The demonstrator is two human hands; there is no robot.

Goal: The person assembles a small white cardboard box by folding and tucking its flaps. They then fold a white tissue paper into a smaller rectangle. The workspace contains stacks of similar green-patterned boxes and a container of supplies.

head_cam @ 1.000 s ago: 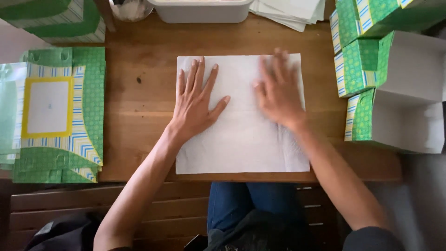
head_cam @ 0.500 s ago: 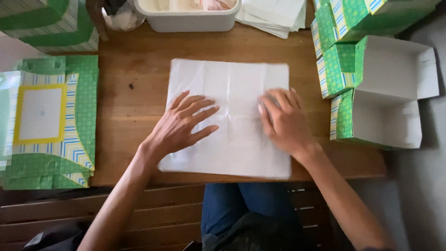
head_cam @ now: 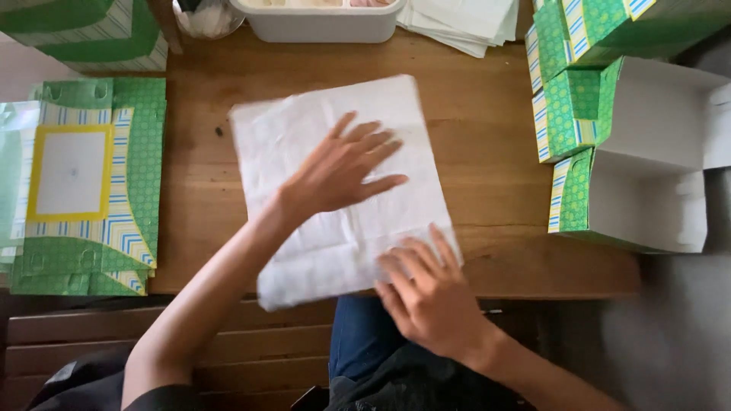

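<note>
A white creased sheet of paper [head_cam: 327, 137] lies turned at an angle on the wooden table [head_cam: 487, 129], its near edge hanging over the table's front. My left hand [head_cam: 343, 171] rests flat on the middle of the sheet with fingers spread. My right hand [head_cam: 426, 293] touches the sheet's near right corner at the table edge, fingers extended. Neither hand grips anything.
Flattened green patterned boxes [head_cam: 84, 190] lie stacked at the left. Open green and white boxes [head_cam: 632, 175] stand at the right. At the back sit a white plastic tub [head_cam: 320, 19], a stack of white paper [head_cam: 464, 19] and another green box [head_cam: 84, 30].
The sheet has rotated and slid toward me, now overhanging the front edge. My left hand moved to its centre; my right hand dropped back to the near right corner.
</note>
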